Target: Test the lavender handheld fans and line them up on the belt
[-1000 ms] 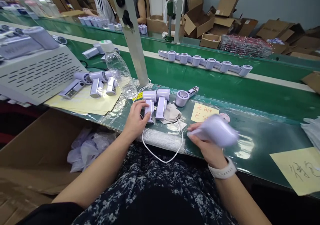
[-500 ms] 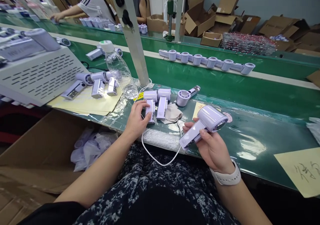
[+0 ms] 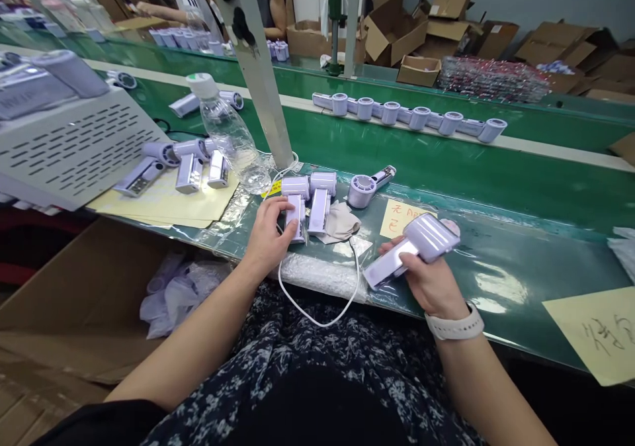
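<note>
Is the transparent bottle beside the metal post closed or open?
Closed: a white cap sits on top of the transparent bottle. How tightly it is screwed, I cannot tell.

Glare on tbl (image 3: pixel 555 254), slight edge distort.

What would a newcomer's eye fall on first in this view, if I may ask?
Most likely the lilac handheld device held in the right hand, near the yellow note with red writing. Next might come the left hand, which rests on a similar device on the bench, and the row of matching devices along the pale strip beyond.
</note>
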Motion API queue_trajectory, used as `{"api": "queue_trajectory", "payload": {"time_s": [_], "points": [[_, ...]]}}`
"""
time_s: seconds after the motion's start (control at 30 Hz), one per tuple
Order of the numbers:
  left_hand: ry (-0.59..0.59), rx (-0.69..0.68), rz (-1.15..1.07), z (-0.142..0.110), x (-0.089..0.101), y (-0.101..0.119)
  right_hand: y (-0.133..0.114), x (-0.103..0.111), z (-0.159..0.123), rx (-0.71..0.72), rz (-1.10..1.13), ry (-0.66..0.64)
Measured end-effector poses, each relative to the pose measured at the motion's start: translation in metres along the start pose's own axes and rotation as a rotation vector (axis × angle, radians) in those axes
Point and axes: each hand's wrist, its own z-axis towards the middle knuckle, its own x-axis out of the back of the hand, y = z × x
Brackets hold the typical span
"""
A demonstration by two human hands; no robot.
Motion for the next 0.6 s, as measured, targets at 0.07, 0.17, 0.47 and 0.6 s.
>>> {"api": "queue_trajectory", "payload": {"time_s": [0.07,0.17,0.47,0.6], "points": [[-0.005,0.001,0.002,0.000,0.000,0.000,0.002,0.009,0.006,0.002,-0.021,0.086],[-0.001,-0.012,-0.005,0.001,0.000,-0.001,0.002,0.014,0.009,0.017,-0.022,0.127],[0.005,-0.027,0.001,0.002,-0.001,-0.002,0.016,0.007,0.014,0.080,-0.193,0.228],[0.005,-0.025,0.009,0.002,-0.001,-0.003,0.021,0.011,0.014,0.148,-0.338,0.227]]}}
